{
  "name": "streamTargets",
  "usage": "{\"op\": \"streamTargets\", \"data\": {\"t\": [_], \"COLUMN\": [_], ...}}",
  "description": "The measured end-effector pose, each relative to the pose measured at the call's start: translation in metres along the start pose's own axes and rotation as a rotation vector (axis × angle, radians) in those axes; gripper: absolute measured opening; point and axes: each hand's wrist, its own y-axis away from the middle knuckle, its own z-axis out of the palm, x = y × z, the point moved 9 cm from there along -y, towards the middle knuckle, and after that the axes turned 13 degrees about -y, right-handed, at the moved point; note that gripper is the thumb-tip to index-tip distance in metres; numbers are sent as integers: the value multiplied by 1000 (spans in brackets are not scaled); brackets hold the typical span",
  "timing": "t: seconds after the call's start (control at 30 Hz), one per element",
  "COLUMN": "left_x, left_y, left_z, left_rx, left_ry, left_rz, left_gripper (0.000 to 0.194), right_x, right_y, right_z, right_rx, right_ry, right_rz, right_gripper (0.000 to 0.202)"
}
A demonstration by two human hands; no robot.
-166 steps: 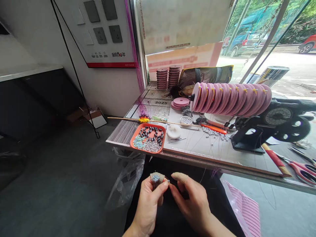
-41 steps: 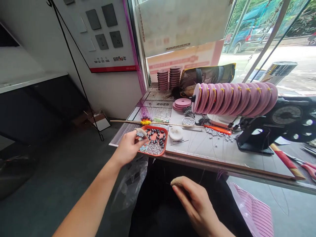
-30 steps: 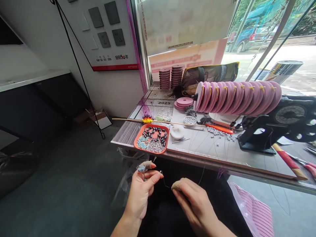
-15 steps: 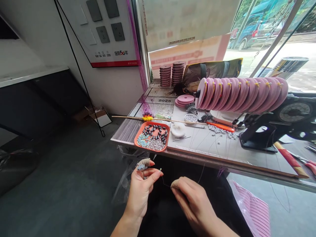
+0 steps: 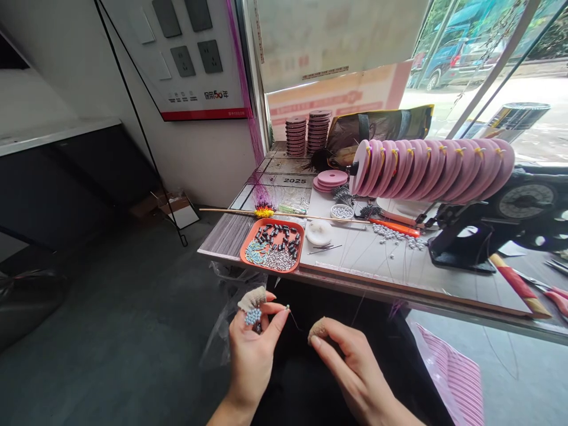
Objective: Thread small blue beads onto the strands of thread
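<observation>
My left hand (image 5: 255,343) is in front of the table edge, thumb and index finger pinching a small pale bead-like piece (image 5: 288,307) too tiny to name surely. A cluster of pale blue beads (image 5: 252,316) sits against its fingers, and a beige cloth cover wraps one finger. From the pinched piece a thin line (image 5: 294,321) runs down toward my right hand (image 5: 344,355). That hand's thumb and index finger are pressed together on the line; its index fingertip wears a beige cover. Just beyond is an orange tray (image 5: 243,255) holding black pieces, light blue tubes and silver beads.
On the table lie a white round disc (image 5: 319,232), needles (image 5: 325,249), a bowl of beads (image 5: 342,212) and an orange-handled tool (image 5: 394,228). A black machine (image 5: 523,207) carrying pink spools (image 5: 437,168) stands right. Scissors (image 5: 557,299) lie at the right edge.
My left hand has turned slightly and moved a little left, showing more of the blue bead cluster. My right hand's fingers have shifted, with more of the thumb showing.
</observation>
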Motion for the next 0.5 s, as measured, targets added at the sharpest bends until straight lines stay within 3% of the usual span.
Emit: {"op": "streamTargets", "data": {"t": [0.1,0.23,0.4,0.5], "left_x": [11,19,22,16], "left_y": [6,13,18,15], "left_z": [-6,-2,14,22], "left_rx": [73,62,-69,-155], "left_ry": [-144,-181,-205,-116], "left_rz": [114,178,238,146], "left_gripper": [9,9,10,15], "right_x": [1,1,4,6], "right_y": [-3,-8,-13,-13], "right_z": [-3,-7,-5,-3], "right_rx": [45,81,63,58], "right_ry": [-59,-78,-118,-148], "right_rz": [32,43,63,77], "right_gripper": [29,31,21,24]}}
